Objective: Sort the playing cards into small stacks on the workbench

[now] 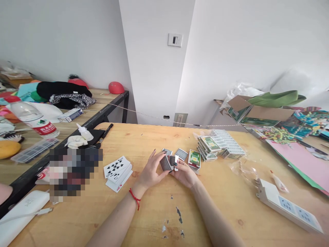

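Note:
My left hand, with a red string at the wrist, has its fingers closed round a small deck of playing cards with dark patterned backs, held tilted above the table. Close against it, my right hand grips more playing cards with a white edge showing; the fingers partly hide them. Just behind the hands, a card with a patterned back lies on the table. A green-and-white card box stands right of my right hand. Left of my hands, several face-up cards lie fanned.
Stacked card boxes and a wrapped block of boxes sit back right. A power strip and a glue tube lie right. Far left are a water bottle and a white power bank. An open carton stands behind.

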Motion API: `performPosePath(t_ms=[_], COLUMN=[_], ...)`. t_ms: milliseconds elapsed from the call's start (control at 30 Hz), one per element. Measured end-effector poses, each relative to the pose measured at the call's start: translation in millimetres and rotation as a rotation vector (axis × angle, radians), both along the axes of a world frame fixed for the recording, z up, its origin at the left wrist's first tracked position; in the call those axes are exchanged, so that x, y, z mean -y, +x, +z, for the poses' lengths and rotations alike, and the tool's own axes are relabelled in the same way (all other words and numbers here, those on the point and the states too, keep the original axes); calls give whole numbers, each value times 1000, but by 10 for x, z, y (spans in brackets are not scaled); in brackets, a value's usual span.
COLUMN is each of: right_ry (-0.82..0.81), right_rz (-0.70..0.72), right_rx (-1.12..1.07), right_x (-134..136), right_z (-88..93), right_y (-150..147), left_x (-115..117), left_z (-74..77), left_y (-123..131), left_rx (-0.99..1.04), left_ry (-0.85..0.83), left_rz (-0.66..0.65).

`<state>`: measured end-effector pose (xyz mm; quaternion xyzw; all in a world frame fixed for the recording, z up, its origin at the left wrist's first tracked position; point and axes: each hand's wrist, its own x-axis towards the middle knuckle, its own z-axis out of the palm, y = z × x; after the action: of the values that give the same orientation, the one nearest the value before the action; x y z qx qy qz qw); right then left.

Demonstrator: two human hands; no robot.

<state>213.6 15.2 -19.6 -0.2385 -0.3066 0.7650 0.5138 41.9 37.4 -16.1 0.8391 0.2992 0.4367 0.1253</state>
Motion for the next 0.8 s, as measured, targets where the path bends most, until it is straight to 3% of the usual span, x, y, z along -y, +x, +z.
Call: performPosePath(t_ms=[167, 500, 800], right_ry=[19, 34, 69], right_rz=[33, -47, 32], right_rx=[5, 35, 161], right_x=[-2, -18, 9], right_z=[-19, -7, 12], right_y=[22, 12, -41], left_x=[26, 32, 57], left_z=[48, -35, 85], left_y=[41, 11, 51], left_rx=[-48, 42, -63], left_ry=[32, -147, -79], left_rz=[-80, -11, -94])
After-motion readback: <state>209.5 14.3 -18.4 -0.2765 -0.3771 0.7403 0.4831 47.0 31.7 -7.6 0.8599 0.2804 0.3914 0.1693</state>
